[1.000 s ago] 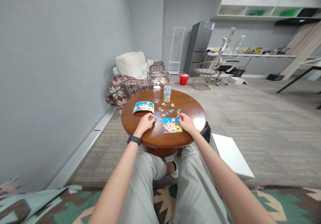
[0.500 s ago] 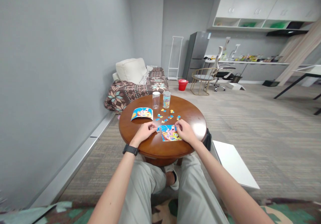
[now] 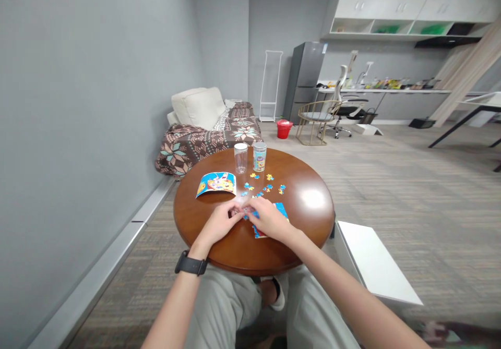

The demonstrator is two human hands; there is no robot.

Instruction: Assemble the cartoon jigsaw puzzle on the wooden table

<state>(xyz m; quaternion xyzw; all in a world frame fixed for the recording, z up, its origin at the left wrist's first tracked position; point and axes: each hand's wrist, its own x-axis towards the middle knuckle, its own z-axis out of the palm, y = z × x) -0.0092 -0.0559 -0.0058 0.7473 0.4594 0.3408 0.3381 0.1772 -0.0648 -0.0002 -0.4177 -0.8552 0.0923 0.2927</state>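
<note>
Although much of it is covered by the right hand (image 3: 266, 219), the partly assembled puzzle (image 3: 281, 209) can be seen lying flat on the near half of the round brown surface (image 3: 191, 221), with blue parts exposed beyond the fingers and along its lower left edge. The right hand is laid over the puzzle from the right, its fingers curled toward the left. Close beside it, the left hand (image 3: 221, 223) is held with thumb and fingertips bent toward one another. The fingertips of both hands are brought together at the puzzle's left, where a small blue bit is glimpsed; whether it is pinched by either hand cannot be told. A dark watch (image 3: 190, 264) is worn on the left wrist.

Just beyond the hands, loose pieces (image 3: 268, 188) in blue and yellow are scattered in small groups. To their left, a curved picture sheet (image 3: 219, 183) is set down with its middle bowed upward. Behind the pieces, a clear jar (image 3: 241, 162) with a white lid and a printed jar (image 3: 259, 159) are stood upright side by side. Farther off, a sofa (image 3: 203, 137) is draped with a patterned cover, and a red bucket (image 3: 284, 130) is placed on the floor.
</note>
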